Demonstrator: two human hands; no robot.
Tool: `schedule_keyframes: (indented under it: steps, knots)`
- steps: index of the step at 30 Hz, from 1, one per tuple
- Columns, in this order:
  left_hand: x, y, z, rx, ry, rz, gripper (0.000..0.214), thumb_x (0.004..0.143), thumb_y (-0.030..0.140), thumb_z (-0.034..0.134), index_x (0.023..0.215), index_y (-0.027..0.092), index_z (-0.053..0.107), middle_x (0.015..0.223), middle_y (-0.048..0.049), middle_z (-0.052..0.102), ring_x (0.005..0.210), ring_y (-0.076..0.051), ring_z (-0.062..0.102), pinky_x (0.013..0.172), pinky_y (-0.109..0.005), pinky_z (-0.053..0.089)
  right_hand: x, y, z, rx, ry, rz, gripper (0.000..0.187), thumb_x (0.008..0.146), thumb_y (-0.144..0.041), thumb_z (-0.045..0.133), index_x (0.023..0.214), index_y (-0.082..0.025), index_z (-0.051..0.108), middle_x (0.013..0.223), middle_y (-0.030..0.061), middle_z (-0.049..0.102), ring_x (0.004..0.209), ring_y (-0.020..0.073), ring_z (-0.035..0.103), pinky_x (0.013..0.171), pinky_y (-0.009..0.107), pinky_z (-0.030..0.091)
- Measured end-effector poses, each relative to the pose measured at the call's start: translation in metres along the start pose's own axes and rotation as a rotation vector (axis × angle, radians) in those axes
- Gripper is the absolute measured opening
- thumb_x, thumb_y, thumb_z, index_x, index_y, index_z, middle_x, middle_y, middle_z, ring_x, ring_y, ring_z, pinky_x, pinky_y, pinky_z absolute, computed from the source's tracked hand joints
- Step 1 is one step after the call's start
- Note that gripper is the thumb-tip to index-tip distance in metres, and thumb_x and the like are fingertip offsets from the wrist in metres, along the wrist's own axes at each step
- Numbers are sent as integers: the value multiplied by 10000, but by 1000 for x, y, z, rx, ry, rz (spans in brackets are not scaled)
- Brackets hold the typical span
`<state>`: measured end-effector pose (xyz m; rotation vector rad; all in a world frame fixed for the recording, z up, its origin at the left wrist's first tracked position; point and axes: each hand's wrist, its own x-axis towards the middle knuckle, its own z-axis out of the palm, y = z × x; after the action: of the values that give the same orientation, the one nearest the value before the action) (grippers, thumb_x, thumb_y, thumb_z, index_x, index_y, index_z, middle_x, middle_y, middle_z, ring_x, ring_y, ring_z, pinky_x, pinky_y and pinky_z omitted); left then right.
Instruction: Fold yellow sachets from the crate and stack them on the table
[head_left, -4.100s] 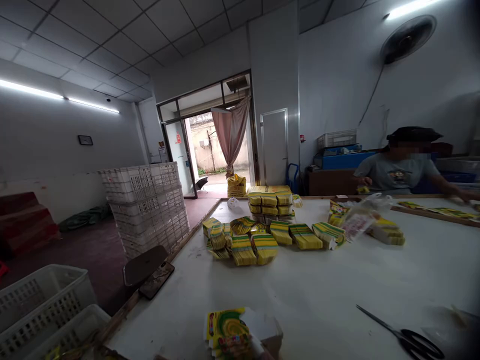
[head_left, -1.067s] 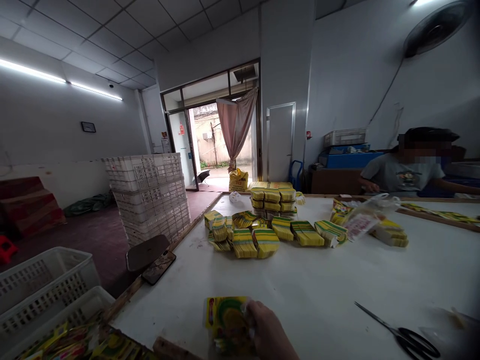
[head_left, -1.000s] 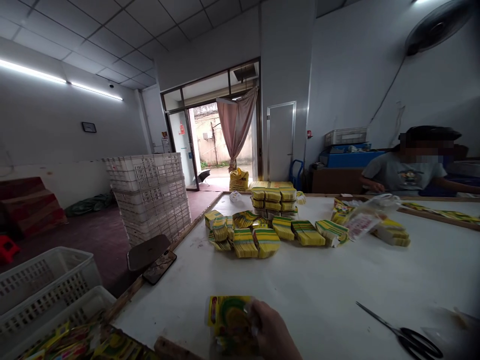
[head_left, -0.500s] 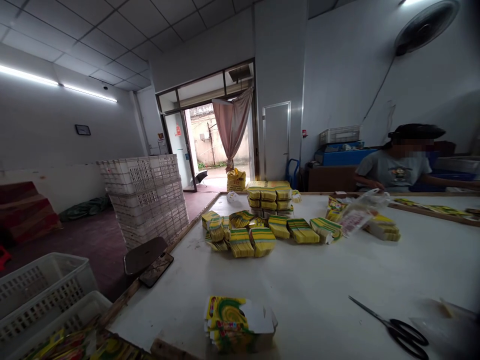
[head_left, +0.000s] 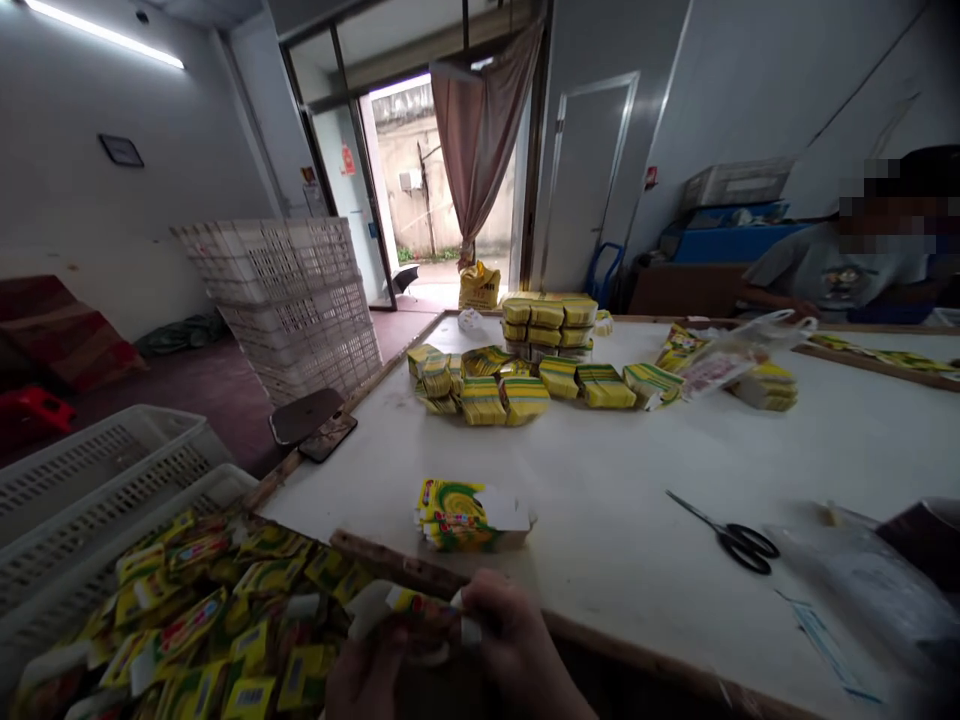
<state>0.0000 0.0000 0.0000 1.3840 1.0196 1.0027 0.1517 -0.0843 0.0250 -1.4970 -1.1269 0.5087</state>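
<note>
A small yellow printed carton (head_left: 427, 612) with white flaps is between my two hands, just off the table's near edge. My left hand (head_left: 367, 665) is closed on its lower left side, partly blurred. At its right end, my right hand (head_left: 514, 630) pinches a white flap. Just beyond them, a short pile of flat yellow-green cartons (head_left: 472, 515) lies on the white table (head_left: 600, 480). To the left and below my hands is a heap of folded yellow cartons (head_left: 225, 620).
Bundled carton stacks (head_left: 502, 400) stand mid-table. Black-handled scissors (head_left: 739, 545) and a clear plastic bag (head_left: 862, 570) lie at right. A phone (head_left: 328, 437) sits at the left edge. White crates (head_left: 292, 290) are stacked beyond. Another person (head_left: 847, 265) sits at far right.
My view has tilted down. Both hands have come into view with a carton held between them, and more of the carton heap now shows at lower left.
</note>
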Motion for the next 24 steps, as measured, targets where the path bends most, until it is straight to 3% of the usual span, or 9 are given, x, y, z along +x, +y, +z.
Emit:
schedule_keyframes:
  steps: [2, 4, 5, 8, 10, 12, 15, 20, 24]
  knots:
    - [7, 4, -12, -249, -35, -90, 461, 763, 590, 585, 1017, 207, 618, 971, -60, 726, 964, -258, 659, 820, -353, 552, 3, -5, -14, -94, -39, -49, 125, 745, -140, 541, 672, -180, 634, 687, 11, 545, 649, 135, 538, 571, 231, 403]
    - [14, 12, -24, -201, -89, 30, 573, 804, 627, 487, 1197, 215, 546, 1216, -93, 635, 1125, -265, 578, 893, -349, 513, 5, -10, -25, -275, -139, -136, 210, 795, -102, 496, 775, -206, 678, 742, 26, 586, 699, 149, 552, 618, 254, 420]
    - [17, 16, -29, -109, -154, 103, 698, 745, 668, 537, 1272, 213, 490, 1293, -105, 583, 1188, -285, 529, 941, -368, 483, 5, -13, -29, -378, -211, -197, 222, 827, -116, 497, 808, -226, 689, 753, 26, 607, 719, 156, 554, 660, 276, 433]
    - [15, 23, -29, 237, -507, 168, 985, 512, 533, 810, 1353, 214, 407, 1311, -104, 560, 1203, -318, 504, 990, -391, 439, 0, -18, -29, -555, -389, -372, 206, 905, -245, 514, 812, -278, 695, 718, -3, 638, 783, 162, 570, 933, 401, 400]
    - [8, 23, -19, 359, -714, 97, 842, 538, 354, 813, 1293, 219, 466, 1198, -75, 627, 1102, -291, 575, 938, -366, 472, -6, -14, -22, -515, -382, -398, 175, 912, -274, 513, 917, -313, 684, 809, -4, 661, 935, 181, 583, 1096, 478, 239]
    - [-1, 21, -7, 406, -664, 44, 635, 646, 323, 706, 1230, 202, 489, 1131, -73, 649, 1045, -272, 602, 894, -356, 487, -13, -3, -13, -383, -201, -304, 321, 879, -301, 554, 1200, -314, 566, 1133, 58, 624, 1193, 251, 481, 1133, 518, 166]
    - [-14, 12, 4, 483, -414, 71, 619, 668, 330, 644, 1227, 177, 428, 1148, -105, 632, 1057, -288, 591, 884, -383, 478, -22, 17, 1, -80, 71, -17, 706, 837, -436, 566, 1430, -189, 275, 1454, 174, 351, 1349, 329, 311, 1100, 516, 274]
    - [-31, -8, 11, 525, -462, 275, 695, 645, 198, 571, 1293, 197, 322, 1218, -122, 593, 1089, -274, 582, 907, -390, 461, -25, 28, 19, 513, -153, 437, 600, 762, -585, 601, 1212, -190, 575, 1199, 136, 633, 1117, 321, 578, 995, 497, 417]
    - [-34, -10, 15, 509, -512, 332, 634, 608, 139, 545, 1212, 237, 377, 1132, -80, 607, 1004, -242, 618, 822, -335, 495, -24, 28, 21, 638, -209, 518, 673, 641, -602, 714, 1170, -198, 614, 1153, 116, 665, 1107, 326, 591, 978, 480, 435]
